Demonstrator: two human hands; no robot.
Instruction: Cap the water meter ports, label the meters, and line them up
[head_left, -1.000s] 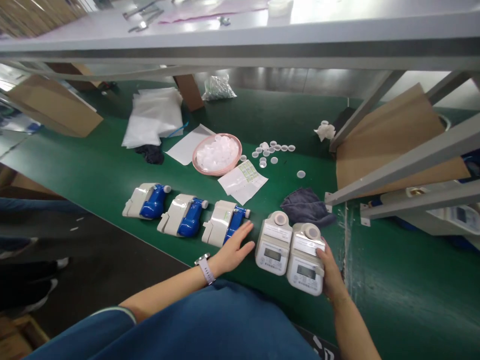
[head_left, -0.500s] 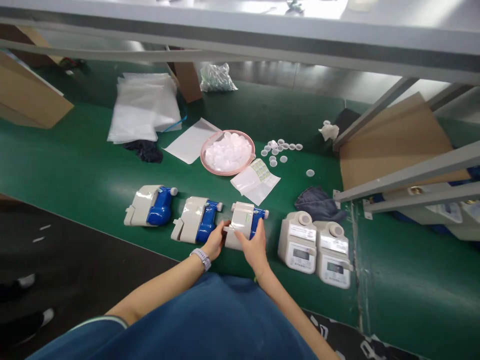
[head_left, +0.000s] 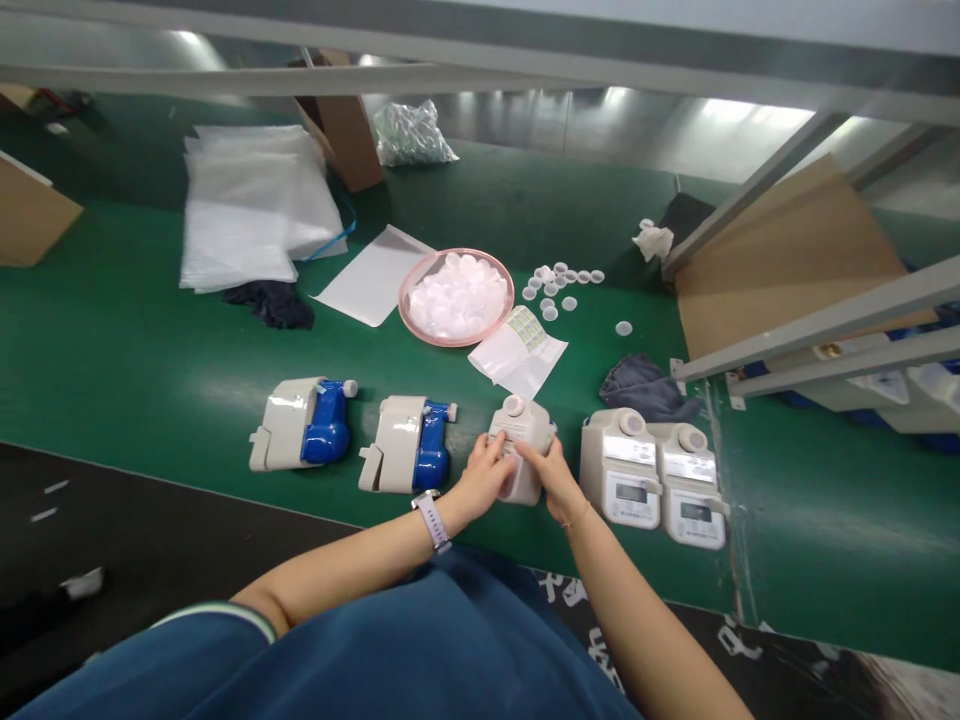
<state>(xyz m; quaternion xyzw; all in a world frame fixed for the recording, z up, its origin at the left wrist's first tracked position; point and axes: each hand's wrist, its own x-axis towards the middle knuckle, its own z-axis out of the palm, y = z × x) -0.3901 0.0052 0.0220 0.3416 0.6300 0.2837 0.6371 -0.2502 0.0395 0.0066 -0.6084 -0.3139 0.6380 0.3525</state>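
Both hands clasp it now, left hand (head_left: 484,475) and right hand (head_left: 551,478) wrapped closed around a beige meter housing (head_left: 519,425) on the green conveyor belt (head_left: 150,370). It's just been flipped, blue side gone from view, cap up! Two LCD meters (head_left: 619,470) sit just right, two blue-fitted housings (head_left: 409,450) left.

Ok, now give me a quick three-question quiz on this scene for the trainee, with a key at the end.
1. True or false: the left hand wears a watch.
2. What does the right hand hold along with the left hand?
3. How many blue units lie to the left of the hands?

Key: 1. True. 2. A beige unit. 3. Two.
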